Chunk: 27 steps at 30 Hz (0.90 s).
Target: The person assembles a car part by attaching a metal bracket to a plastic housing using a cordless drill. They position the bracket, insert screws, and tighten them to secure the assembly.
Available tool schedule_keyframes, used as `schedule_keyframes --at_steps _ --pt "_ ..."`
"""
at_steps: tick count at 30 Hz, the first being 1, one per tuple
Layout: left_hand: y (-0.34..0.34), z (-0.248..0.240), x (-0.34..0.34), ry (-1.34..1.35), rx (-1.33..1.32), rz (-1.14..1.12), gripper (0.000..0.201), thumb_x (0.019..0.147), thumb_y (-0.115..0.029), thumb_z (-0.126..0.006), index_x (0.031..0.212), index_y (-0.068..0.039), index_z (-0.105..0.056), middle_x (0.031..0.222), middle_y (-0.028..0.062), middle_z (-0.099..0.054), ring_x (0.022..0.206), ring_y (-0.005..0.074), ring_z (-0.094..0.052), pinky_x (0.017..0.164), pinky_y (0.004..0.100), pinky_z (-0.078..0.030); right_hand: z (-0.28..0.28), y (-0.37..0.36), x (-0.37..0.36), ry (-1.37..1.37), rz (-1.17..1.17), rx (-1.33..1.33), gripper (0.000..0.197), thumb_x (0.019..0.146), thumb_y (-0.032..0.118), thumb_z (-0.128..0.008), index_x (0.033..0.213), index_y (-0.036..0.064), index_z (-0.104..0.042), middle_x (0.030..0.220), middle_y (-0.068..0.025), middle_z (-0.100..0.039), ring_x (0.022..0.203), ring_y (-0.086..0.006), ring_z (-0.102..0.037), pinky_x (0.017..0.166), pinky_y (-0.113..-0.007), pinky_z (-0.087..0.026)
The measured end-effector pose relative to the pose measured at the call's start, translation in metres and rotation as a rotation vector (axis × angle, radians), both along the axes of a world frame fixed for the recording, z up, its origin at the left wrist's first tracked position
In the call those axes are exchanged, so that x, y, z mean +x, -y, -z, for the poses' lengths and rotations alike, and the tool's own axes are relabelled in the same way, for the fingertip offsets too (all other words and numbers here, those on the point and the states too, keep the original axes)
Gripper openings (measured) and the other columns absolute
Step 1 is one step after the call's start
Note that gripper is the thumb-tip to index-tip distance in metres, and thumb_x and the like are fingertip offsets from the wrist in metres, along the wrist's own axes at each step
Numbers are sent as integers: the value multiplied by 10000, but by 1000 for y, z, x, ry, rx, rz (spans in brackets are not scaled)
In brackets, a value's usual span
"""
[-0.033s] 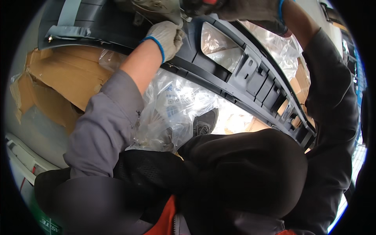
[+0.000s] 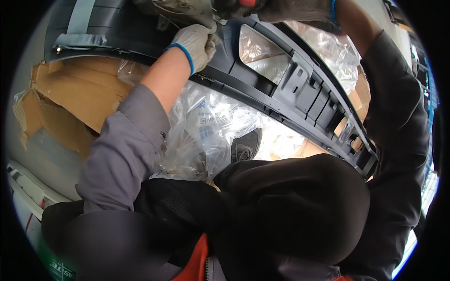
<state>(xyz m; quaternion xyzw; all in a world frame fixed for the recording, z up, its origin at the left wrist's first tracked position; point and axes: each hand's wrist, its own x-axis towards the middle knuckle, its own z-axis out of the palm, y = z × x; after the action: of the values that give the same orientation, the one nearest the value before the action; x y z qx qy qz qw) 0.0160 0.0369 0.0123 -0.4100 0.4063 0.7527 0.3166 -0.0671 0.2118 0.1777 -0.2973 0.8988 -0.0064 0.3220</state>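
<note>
A long black moulded plastic panel (image 2: 220,75) with openings and ribs runs from the upper left to the lower right. My left hand (image 2: 197,44), in a pale knit glove with a blue cuff, rests over its upper middle, fingers curled closed. What they pinch is hidden. Just beyond them lies a greyish-beige part (image 2: 180,13), cut off by the top edge. My right hand (image 2: 297,11), in a darker-looking glove, is wrapped round a black and red power tool (image 2: 234,7). The tool's front end points left toward my left hand; much of it is out of view.
Torn brown cardboard (image 2: 79,89) lies at the left under the panel. Clear plastic wrapping (image 2: 211,122) covers the floor between panel and my legs, with more plastic (image 2: 323,54) beyond. My dark shoe (image 2: 246,145) stands beside it. A grey strip (image 2: 80,18) crosses the panel's left end.
My left hand has shifted very slightly left. The right hand and power tool have barely moved; otherwise the view is the same.
</note>
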Motion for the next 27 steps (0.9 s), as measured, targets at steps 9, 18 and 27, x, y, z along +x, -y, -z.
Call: schedule_keyframes --at_steps 9,18,27 --pt "3 -5 5 -32 -139 -2 192 950 -169 -727 805 -117 -612 730 -35 -575 526 29 -458 420 171 -362 -9 9 23 -167 -123 15 251 775 268 -722 870 36 -721 828 -241 -704 788 -402 -692 733 -447 -559" --pt "0 -9 5 -53 -105 35 192 979 -168 -671 814 -103 -597 741 -21 -575 538 41 -464 420 177 -358 -15 18 26 -93 -25 64 298 820 241 -716 1037 37 -732 935 -229 -735 865 -353 -701 815 -415 -565" --pt "12 1 3 -3 -59 63 191 996 -149 -611 824 -75 -572 765 -9 -566 546 43 -455 421 172 -332 8 -87 78 -258 139 -328 598 859 272 -851 1348 34 -604 1151 -192 -725 1060 -275 -723 924 -397 -587"
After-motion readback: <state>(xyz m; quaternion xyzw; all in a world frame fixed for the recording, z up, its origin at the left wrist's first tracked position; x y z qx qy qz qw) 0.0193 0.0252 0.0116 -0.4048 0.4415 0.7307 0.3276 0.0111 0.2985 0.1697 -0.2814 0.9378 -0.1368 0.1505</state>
